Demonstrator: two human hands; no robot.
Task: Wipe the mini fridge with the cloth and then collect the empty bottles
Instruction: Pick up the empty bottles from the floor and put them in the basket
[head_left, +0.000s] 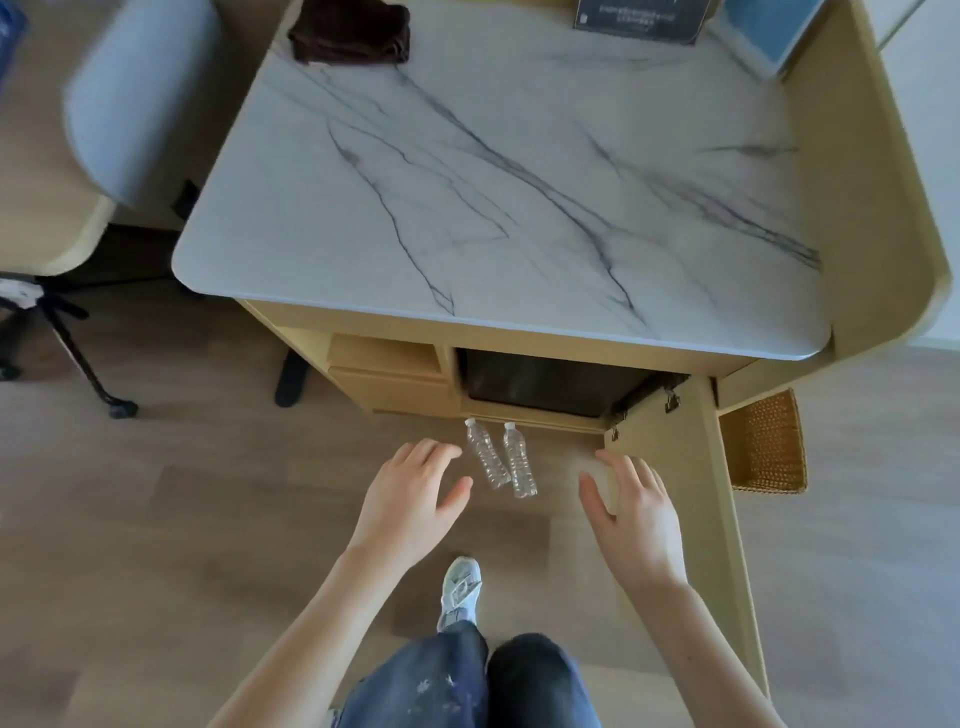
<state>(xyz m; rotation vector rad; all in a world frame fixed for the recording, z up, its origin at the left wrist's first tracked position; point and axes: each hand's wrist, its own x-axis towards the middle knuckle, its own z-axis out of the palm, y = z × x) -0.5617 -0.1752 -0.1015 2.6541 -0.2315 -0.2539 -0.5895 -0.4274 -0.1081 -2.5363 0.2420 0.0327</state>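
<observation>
Two clear empty plastic bottles, a left bottle (487, 454) and a right bottle (520, 460), stand side by side on the wood floor in front of the cabinet. The dark mini fridge (545, 382) sits in the cabinet bay under the marble top, its wooden cabinet door (670, 499) swung open to the right. A dark brown cloth (350, 34) lies folded on the far left corner of the marble counter (519, 182). My left hand (410, 493) hovers just left of the bottles, fingers apart, empty. My right hand (631, 506) is spread in front of the open door, empty.
A woven basket (766, 447) hangs at the cabinet's right side. Drawers (389, 374) sit left of the fridge. A grey office chair (135, 98) with black wheeled legs stands at left beside a desk. A dark card and a blue box rest at the counter's back. My shoe (460, 590) is below the bottles.
</observation>
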